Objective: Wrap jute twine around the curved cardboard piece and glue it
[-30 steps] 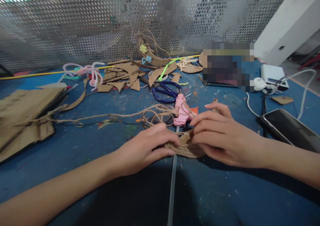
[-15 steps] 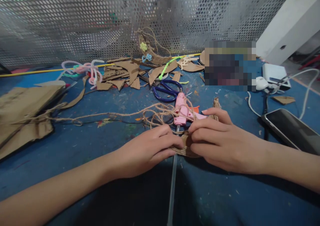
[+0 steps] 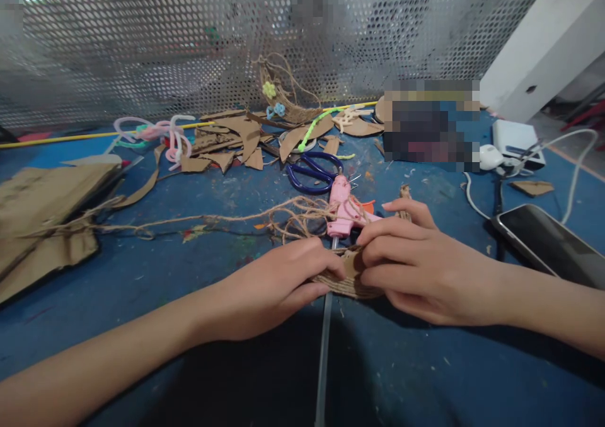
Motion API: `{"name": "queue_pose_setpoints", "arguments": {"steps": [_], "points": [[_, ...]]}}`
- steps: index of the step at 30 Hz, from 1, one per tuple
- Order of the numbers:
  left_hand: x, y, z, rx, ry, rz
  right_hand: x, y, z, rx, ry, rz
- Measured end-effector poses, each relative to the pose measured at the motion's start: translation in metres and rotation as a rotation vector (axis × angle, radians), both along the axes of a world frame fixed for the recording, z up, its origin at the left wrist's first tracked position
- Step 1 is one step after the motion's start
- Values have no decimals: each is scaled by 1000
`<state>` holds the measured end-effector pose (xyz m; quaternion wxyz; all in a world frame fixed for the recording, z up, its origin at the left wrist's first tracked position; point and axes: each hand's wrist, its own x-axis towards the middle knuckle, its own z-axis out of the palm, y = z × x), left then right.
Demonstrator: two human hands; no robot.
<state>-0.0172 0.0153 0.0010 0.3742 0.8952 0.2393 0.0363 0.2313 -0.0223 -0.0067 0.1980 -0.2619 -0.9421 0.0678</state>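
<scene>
A curved cardboard piece with rows of twine along its near edge lies between my hands. My left hand pinches its left side, fingers closed. Curled over the right side is my right hand, its fingertips on the cardboard and twine; its index finger lies higher. Behind them rests a pink glue gun, a long clear glue stick running from it toward me under the piece. Loose twine loops over and beside the gun. My fingers partly cover the piece.
Scissors with dark blue handles lie beyond the gun. Cardboard scraps and pipe cleaners spread along the back by a perforated metal screen. A larger cardboard sheet is at left, a phone at right.
The hands stay in nearly the same place on the twine-wrapped cardboard. My left fingers have shifted slightly, showing more of the twine rows. The whole view has moved a little.
</scene>
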Motion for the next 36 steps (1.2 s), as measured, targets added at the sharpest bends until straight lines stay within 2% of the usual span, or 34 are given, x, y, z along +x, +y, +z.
{"name": "queue_pose_setpoints", "arguments": {"steps": [8, 17, 20, 25, 36], "points": [[1, 0, -1, 79, 46, -54, -1, -2, 0, 30, -67, 11], [0, 2, 3, 122, 93, -83, 8, 5, 5, 95, -19, -44], [-1, 4, 4, 100, 100, -88, 9, 5, 6, 164, -67, -68], [-3, 8, 8, 48, 98, -80, 19, 11, 10, 377, -113, -88], [-7, 17, 14, -11, 76, -123, 47, 37, 20, 502, -150, -215]]}}
